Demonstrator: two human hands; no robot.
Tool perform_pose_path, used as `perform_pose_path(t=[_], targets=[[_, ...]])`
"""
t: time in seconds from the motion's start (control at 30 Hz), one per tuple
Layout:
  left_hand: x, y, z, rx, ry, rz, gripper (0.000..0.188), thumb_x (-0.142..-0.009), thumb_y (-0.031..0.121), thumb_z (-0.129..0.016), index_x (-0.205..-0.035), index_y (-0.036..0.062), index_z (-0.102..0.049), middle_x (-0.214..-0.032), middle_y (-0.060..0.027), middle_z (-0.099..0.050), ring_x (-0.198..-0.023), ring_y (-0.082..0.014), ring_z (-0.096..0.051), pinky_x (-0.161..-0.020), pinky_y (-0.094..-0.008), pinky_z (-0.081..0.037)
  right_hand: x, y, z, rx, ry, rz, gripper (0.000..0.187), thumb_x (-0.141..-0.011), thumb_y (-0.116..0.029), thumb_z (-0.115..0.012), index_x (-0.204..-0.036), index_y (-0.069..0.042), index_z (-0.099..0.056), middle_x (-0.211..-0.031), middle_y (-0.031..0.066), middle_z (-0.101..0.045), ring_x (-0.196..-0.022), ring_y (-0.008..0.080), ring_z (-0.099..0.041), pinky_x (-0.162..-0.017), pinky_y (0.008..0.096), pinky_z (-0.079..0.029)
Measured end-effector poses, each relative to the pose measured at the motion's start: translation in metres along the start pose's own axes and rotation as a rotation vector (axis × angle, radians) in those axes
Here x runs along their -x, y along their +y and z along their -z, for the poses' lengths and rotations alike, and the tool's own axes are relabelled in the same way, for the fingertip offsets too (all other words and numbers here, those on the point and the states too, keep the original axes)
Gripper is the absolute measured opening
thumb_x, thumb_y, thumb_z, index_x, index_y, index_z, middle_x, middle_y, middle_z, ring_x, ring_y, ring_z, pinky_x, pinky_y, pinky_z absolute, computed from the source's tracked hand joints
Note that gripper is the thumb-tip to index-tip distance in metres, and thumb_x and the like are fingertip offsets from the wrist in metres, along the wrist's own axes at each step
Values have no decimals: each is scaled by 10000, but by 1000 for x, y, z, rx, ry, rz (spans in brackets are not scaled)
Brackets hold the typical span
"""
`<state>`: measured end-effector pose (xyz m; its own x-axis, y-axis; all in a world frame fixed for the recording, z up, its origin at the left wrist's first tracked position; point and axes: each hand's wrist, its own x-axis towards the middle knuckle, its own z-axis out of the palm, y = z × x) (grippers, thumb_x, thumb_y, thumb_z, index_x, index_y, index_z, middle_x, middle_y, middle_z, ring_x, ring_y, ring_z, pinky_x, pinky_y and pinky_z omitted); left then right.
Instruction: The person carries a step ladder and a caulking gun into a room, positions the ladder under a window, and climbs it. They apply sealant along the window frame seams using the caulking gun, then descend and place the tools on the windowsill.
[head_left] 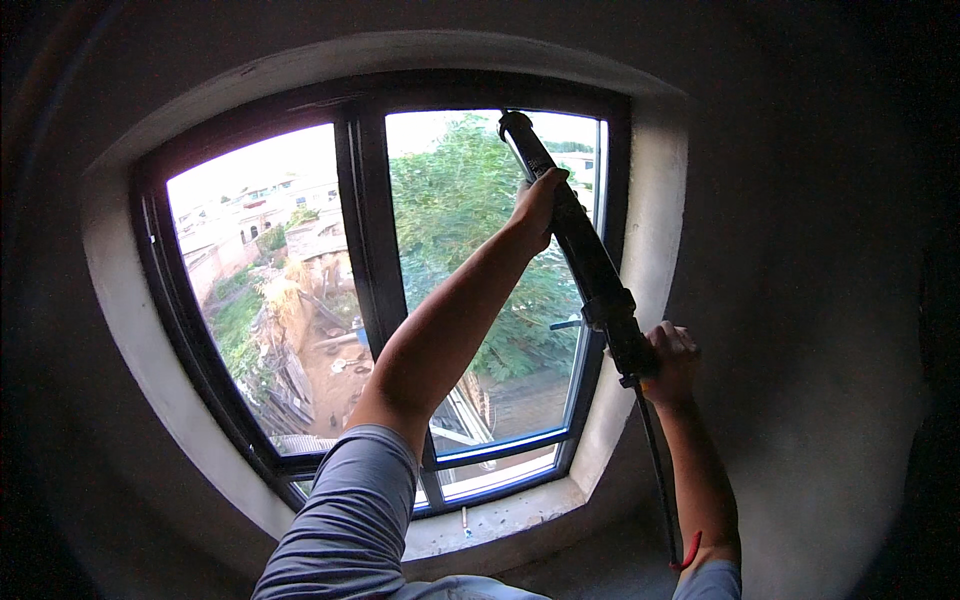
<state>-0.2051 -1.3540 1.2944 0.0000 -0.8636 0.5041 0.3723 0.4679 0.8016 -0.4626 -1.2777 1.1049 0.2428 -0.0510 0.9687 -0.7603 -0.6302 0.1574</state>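
Note:
A long dark caulking gun [588,262] slants across the right window pane, its nozzle end up against the top of the dark window frame [368,225]. My left hand [541,208] is closed around the barrel in its upper part. Lower down, my right hand [672,360] grips the handle end, its fingers partly hidden. From the gun's back end a thin dark rod [655,470] runs down beside my right forearm and ends in a red hook [690,552]. Exactly where the nozzle tip touches is too dark to make out.
Pale plaster reveals [655,200] surround the window. On the sill [500,522] lies a small thin stick-like piece [466,522] with some debris. A dark wall [790,300] stands to the right. Trees and buildings show through the glass.

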Motion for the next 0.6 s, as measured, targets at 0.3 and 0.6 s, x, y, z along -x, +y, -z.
perform_pose_path(t=[0.3, 0.6], targets=[[-41, -46, -41, -49, -51, 30, 316, -905, 317, -684, -993, 29, -588, -813, -106, -597, -702, -267, -651, -654, -423, -566, 29, 46, -5, 93, -10, -86, 442, -919, -484, -607, -738, -96, -495, -715, 87, -523, -640, 302, -566, -590, 420, -451], [-64, -82, -83, -37, -141, 123, 259, -926, 315, -629, -919, 60, -586, -786, -108, -587, -717, -269, -642, -691, -440, -552, 40, 91, -2, 197, 19, -24, 398, -967, -417, -554, -760, -78, -520, -717, 77, -503, -656, 298, -557, -598, 432, -426]])
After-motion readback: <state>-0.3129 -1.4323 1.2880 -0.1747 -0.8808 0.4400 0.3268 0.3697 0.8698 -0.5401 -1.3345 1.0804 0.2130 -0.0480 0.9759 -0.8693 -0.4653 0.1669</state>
